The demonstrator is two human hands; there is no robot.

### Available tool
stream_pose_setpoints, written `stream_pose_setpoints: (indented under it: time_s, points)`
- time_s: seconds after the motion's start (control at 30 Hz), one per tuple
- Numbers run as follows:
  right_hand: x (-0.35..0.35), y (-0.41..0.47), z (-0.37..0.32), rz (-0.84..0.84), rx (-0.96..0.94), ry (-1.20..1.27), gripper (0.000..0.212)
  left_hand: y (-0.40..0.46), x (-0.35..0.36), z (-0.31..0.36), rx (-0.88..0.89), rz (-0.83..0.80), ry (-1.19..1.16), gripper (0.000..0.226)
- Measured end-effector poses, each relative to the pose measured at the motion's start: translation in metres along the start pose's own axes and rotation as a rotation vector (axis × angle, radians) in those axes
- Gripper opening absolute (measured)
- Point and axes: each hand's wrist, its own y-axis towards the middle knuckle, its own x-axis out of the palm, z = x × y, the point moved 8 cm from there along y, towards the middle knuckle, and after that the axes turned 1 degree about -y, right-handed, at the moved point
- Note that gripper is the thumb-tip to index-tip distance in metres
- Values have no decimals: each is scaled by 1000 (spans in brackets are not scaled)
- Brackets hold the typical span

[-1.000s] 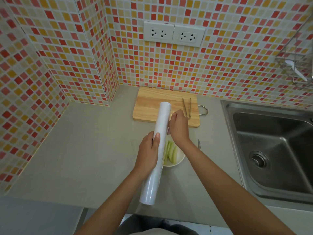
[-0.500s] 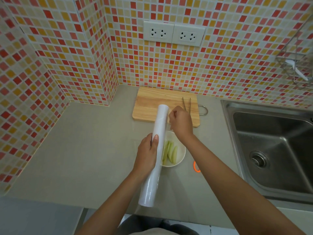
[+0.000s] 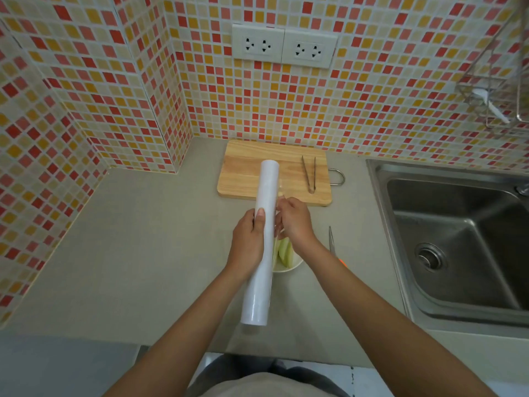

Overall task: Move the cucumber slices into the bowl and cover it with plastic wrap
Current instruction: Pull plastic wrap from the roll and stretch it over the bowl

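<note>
Several cucumber slices (image 3: pixel 284 251) in white bowl (image 3: pixel 289 267) beneath plastic-wrap roll (image 3: pixel 262 242).

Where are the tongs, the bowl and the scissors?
tongs (image 3: pixel 309 174), head view, on one metal arm.
bowl (image 3: pixel 289 267), head view, on its white front rim.
scissors (image 3: pixel 331 241), head view, on the blade.

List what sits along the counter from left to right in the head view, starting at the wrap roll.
plastic wrap roll → bowl of cucumber slices → scissors → sink
</note>
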Motion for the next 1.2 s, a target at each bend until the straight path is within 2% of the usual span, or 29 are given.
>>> stream_pose_setpoints:
  time_s: [0.1, 0.2, 0.3, 0.37, 0.53, 0.63, 0.8, 0.87, 1.0, 1.13, 1.2]
  points:
    - [-9, -6, -3, 191, -141, -171, 32, 1, 7, 1, -11, -16, -17, 40]
    - [-16, -6, -3, 250, -164, -224, 28, 1, 12, 0, -56, -51, -90, 43]
    - [-23, -4, 0, 246, -171, -260, 24, 3, 14, -4, -112, -84, -129, 40]
    - [-24, -6, 6, 221, -152, -181, 26, 3, 15, -7, -132, -91, -145, 43]
    - [-16, -19, 23, 94, 18, 63, 50, 2, 15, -10, -127, -74, -127, 52]
    - [-13, -28, 26, 104, -17, -6, 47, 3, 17, -7, -117, -80, -137, 48]
    - [-22, -37, 20, 271, -181, -193, 40, 3, 21, 0, -106, -75, -123, 47]
    - [-23, -37, 18, 257, -209, -224, 38, 3, 22, -1, -125, -94, -147, 47]
    - [-27, -35, 18, 242, -222, -299, 39, 6, 19, -5, -139, -160, -179, 32]
    - [-29, -34, 18, 249, -234, -308, 38, 5, 20, -16, -282, -234, -329, 35]
    - [-27, -34, 18, 240, -239, -295, 35, 3, 22, -19, -317, -220, -324, 34]
